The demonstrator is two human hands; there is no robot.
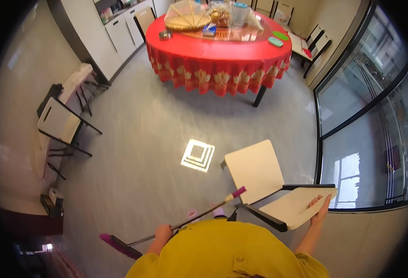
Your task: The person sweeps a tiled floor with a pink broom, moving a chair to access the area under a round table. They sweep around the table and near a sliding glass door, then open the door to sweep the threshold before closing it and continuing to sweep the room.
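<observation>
A broom (199,215) slants across the front of my body, its purple-tipped handle end up to the right and its purple bristle head down at the left. My left hand (163,231) is closed around the shaft not far from the bristles. At the right stands a chair with a cream seat (254,167) and a cream backrest (296,207) in a black frame. My right hand (321,207) grips the backrest through its cut-out slot, fingertips showing on the near face. Part of the chair's legs is hidden.
Ahead is a round table with a red cloth (218,60), bearing a woven basket cover (188,23) and containers. Another chair (60,119) and a bench (76,81) line the left wall. Glass sliding doors (352,125) stand at the right. Grey tiled floor (139,134) with a light patterned square lies between.
</observation>
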